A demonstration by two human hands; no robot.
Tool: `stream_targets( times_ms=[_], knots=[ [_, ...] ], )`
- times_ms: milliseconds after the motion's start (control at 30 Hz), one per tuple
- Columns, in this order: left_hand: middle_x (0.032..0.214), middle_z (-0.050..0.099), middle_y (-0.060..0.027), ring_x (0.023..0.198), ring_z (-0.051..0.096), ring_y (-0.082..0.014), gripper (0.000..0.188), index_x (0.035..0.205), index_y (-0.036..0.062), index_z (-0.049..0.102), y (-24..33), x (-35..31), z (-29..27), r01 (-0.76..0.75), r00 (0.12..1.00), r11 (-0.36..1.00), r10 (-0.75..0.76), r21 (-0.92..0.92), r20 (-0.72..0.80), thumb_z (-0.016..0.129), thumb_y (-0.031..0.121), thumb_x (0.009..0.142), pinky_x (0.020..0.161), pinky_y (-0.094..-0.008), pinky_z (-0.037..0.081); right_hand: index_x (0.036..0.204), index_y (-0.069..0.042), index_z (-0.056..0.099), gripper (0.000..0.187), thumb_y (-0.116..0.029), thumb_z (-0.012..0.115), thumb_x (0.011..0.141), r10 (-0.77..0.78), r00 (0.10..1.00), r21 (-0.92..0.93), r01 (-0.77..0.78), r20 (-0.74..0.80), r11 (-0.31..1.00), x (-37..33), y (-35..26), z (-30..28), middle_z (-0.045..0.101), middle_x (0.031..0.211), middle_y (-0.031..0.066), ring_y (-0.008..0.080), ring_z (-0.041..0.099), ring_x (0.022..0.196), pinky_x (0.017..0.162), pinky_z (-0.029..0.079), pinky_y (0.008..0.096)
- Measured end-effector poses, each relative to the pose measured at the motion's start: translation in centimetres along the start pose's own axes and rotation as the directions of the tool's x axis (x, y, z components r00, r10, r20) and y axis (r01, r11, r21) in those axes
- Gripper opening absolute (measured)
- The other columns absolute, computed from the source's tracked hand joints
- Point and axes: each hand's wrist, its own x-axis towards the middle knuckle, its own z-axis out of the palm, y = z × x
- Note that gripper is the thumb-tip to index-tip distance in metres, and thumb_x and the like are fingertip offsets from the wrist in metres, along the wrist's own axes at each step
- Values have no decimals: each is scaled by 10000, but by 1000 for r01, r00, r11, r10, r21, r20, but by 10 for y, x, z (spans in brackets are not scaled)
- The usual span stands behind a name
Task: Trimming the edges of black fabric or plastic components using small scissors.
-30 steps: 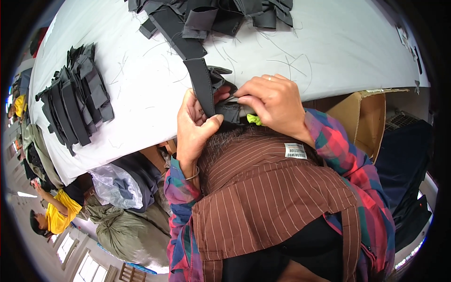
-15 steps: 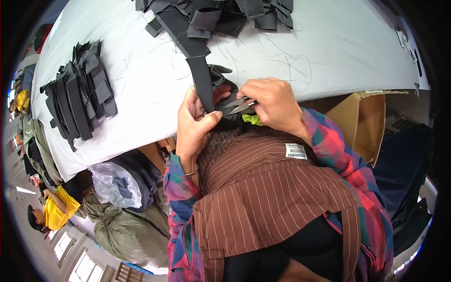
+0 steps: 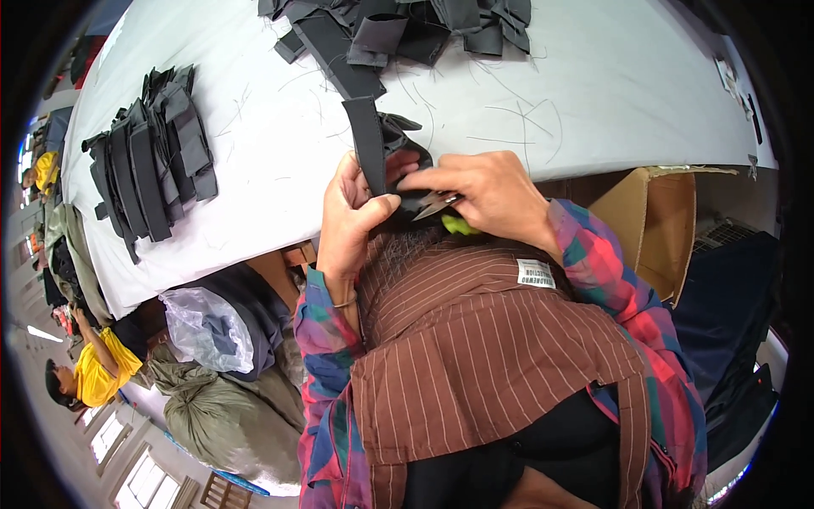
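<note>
Between the fingers and thumb of my left hand (image 3: 354, 208) is a black stitched fabric strip (image 3: 365, 140), its upper end rising over the table edge. More dark fabric is bunched beside it, close to my lap. My right hand (image 3: 483, 191) is closed around small thread snips (image 3: 437, 205), whose pointed blades stick out toward the left hand. Its index finger reaches over to the strip, near the left thumb. A bright yellow-green piece (image 3: 459, 225) shows under the right hand; what it is I cannot make out.
A white-covered table (image 3: 280, 161) spreads ahead, with loose threads on it. A pile of black fabric pieces (image 3: 398, 38) lies at the far side, and a row of black strips (image 3: 148, 161) at left. An open cardboard box (image 3: 649, 220) stands at right. A person in yellow (image 3: 102, 369) is far left.
My right index finger has stretched out to the strip, and the snips' blades now look closer together and turned lower. The left hand keeps its hold.
</note>
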Motion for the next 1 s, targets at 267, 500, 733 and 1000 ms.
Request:
stream_targets(
  times_ms=[267, 500, 733, 1000],
  knots=[
    [1205, 543, -256, 1126, 567, -313, 416, 1156, -29, 449, 1, -9, -10, -3, 1000, 969, -5, -247, -31, 530, 0, 749, 825, -285, 498, 865, -55, 645, 72, -53, 633, 794, 128, 990, 351, -98, -65, 931, -5, 9, -2, 649, 707, 60, 168, 615, 623, 567, 452, 285],
    [1162, 553, -251, 1070, 601, -319, 311, 1093, 3, 449, -7, -15, -7, -84, 992, 934, 44, -346, -122, 548, 36, 800, 690, -252, 526, 812, -83, 662, 162, -224, 736, 781, 228, 970, 300, -194, -85, 934, -8, -29, -5, 628, 648, 63, 169, 570, 530, 511, 436, 291],
    [1148, 558, -205, 1042, 613, -285, 425, 1208, -36, 426, -1, -24, 8, -177, 968, 976, 150, -130, -199, 532, -9, 797, 746, -303, 559, 816, -49, 634, 150, -41, 715, 690, 203, 969, 94, -191, -140, 977, -12, -40, 10, 631, 707, 82, 157, 593, 581, 542, 447, 264],
    [1051, 556, -143, 916, 602, -228, 381, 1162, -19, 449, 2, -36, 6, -236, 959, 939, 184, -249, -214, 546, -3, 795, 742, -300, 528, 820, -25, 584, 48, 12, 602, 796, 330, 933, 515, -213, -145, 830, -19, -27, -3, 494, 684, -77, -2, 405, 619, 548, 328, 164]
  ],
)
